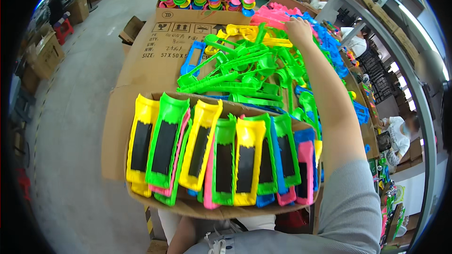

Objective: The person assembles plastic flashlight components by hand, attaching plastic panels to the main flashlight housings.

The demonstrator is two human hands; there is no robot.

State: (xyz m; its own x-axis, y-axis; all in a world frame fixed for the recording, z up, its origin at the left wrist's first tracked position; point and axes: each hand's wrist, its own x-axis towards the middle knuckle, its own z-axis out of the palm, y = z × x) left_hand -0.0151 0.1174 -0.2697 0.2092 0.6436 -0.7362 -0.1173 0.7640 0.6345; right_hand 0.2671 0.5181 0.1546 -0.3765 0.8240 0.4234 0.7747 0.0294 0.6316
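Observation:
My right arm stretches up and away over the heap. My right hand (299, 32) is at the far end, its fingers down against a pile of pink plastic parts (269, 16); its fingertips are too small to tell whether they grip one. My left forearm (182, 236) runs beneath the near cardboard box (207, 212), and the box hides that hand. In the box, long plastic pieces stand in a row, such as a yellow piece (142, 134) and a green piece (165, 136), each with a rounded scoop-like top and a black rectangular panel.
Loose green plastic frames (240, 73) lie heaped beyond the box, with a blue frame (192, 60) at their left and blue parts (332, 49) at the right. A carton of stacked colourful pieces (207, 15) stands farther back. Other people (400, 134) sit along the right.

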